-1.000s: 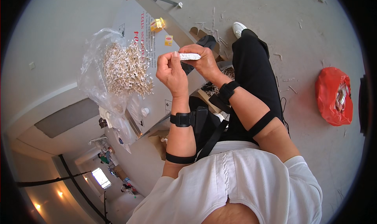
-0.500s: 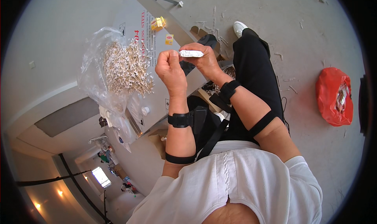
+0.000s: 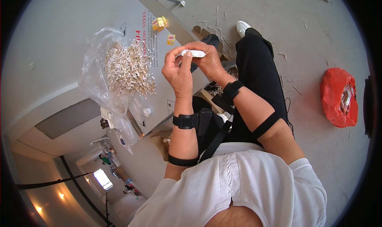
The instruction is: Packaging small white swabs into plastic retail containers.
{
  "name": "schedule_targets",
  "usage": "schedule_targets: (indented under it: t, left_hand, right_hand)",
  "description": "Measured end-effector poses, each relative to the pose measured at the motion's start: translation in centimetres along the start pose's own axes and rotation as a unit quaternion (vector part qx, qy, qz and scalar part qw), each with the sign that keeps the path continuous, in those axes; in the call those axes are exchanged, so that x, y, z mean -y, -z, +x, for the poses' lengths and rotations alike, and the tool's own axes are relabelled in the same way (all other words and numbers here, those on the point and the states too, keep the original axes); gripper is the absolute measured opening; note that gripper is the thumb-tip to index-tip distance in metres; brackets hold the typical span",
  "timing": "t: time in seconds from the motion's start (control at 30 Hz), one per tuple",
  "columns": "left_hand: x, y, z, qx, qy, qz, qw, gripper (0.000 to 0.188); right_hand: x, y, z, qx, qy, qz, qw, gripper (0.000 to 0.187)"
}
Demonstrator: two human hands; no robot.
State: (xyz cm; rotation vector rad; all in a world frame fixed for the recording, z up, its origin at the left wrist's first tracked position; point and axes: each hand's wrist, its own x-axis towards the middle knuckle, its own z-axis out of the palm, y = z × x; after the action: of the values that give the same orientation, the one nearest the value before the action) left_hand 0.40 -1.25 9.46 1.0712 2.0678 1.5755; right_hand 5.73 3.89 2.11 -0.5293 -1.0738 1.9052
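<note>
A tight bundle of cotton swabs (image 3: 195, 53) is held up over the table's edge, its white tips packed side by side. My right hand (image 3: 209, 60) wraps round the bundle from the right, fingers curled behind it. From the left, my left hand (image 3: 178, 71) closes on the same bundle, its thumb pressed against the white tips. The sticks are mostly hidden by my fingers. Left of my hands, a large heap of loose cotton swabs (image 3: 128, 69) lies on an opened clear plastic bag (image 3: 92, 73).
On the steel-coloured table (image 3: 159, 103) stand a yellow box (image 3: 160, 24), a small yellow packet (image 3: 171, 40) and a white round cap-like piece (image 3: 147, 112). Below its edge, a cardboard box (image 3: 209, 96) holds more swabs. A red plastic bag (image 3: 332, 97) sits on the littered floor.
My left hand has moved slightly right and up, from beside the bundle onto it, its thumb now across the tips. The bundle has shifted and tilted a little.
</note>
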Motion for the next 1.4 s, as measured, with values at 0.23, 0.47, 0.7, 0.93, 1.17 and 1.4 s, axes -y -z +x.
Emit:
schedule_targets:
  t: [0.23, 0.47, 0.7, 0.93, 1.17, 1.4]
  left_hand:
    - [-0.03, 0.15, 0.01, -0.017, -0.012, -0.013, 1.000, 0.011]
    - [-0.02, 0.07, 0.02, -0.034, -0.015, -0.020, 0.999, 0.013]
    - [-0.30, -0.02, -0.03, -0.036, -0.005, -0.063, 0.997, 0.019]
    - [-0.28, 0.18, 0.00, -0.026, -0.004, -0.072, 0.997, 0.022]
    - [-0.10, 0.39, -0.10, -0.012, -0.010, -0.075, 0.997, 0.017]
    - [-0.07, -0.02, -0.27, -0.004, -0.004, -0.086, 0.996, 0.017]
  right_hand:
    - [-0.03, -0.14, 0.25, -0.020, 0.022, 0.029, 0.999, 0.026]
    - [0.21, 0.12, 0.30, 0.009, 0.018, -0.002, 1.000, 0.024]
    - [-0.04, -0.12, 0.37, -0.012, 0.027, 0.007, 1.000, 0.030]
    - [-0.14, -0.14, 0.39, -0.010, 0.024, 0.013, 1.000, 0.031]
    - [-0.05, -0.15, 0.29, 0.001, 0.034, -0.006, 0.999, 0.024]
    - [-0.29, -0.16, 0.15, -0.016, 0.054, -0.022, 0.998, 0.025]
